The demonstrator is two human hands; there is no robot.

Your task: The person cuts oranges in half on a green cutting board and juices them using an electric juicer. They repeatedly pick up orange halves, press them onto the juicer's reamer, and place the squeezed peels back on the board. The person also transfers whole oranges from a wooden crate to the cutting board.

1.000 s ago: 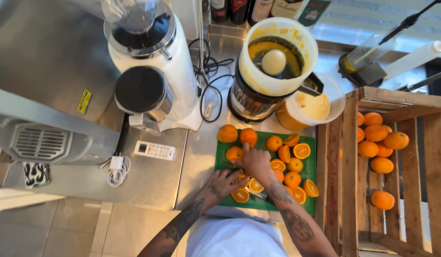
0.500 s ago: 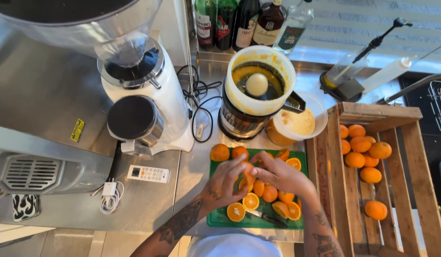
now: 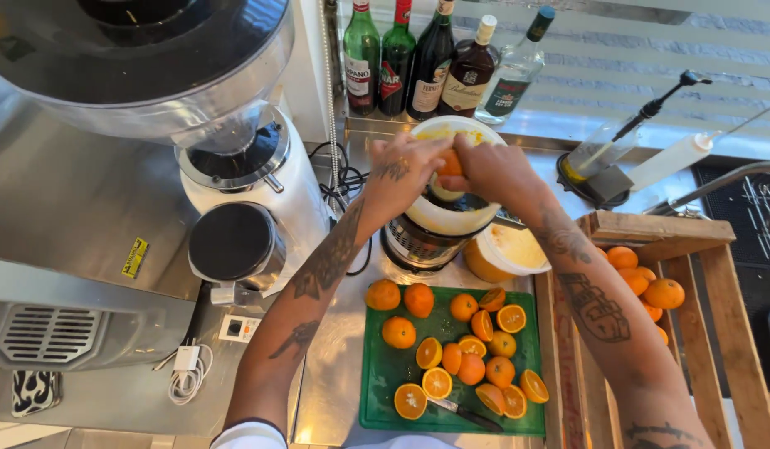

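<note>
Both my hands are over the white citrus juicer [image 3: 439, 218] at the back of the counter. My left hand [image 3: 402, 170] and my right hand [image 3: 489, 170] together press an orange half [image 3: 449, 163] down onto the juicer's cone. Below my arms lies a green cutting board [image 3: 385, 370] with several whole oranges [image 3: 399, 332] and several cut orange halves [image 3: 437, 382]. A small dark-handled knife [image 3: 461, 411] rests at the board's near edge.
A white coffee grinder [image 3: 252, 216] stands left of the juicer. Several bottles [image 3: 431, 58] line the back shelf. A wooden crate [image 3: 718, 316] with oranges [image 3: 663, 293] stands on the right. A tub of juice [image 3: 505, 254] sits beside the juicer.
Both hands rose from the cutting board to the juicer, carrying an orange half. The camera view shifted forward, toward the back of the counter.
</note>
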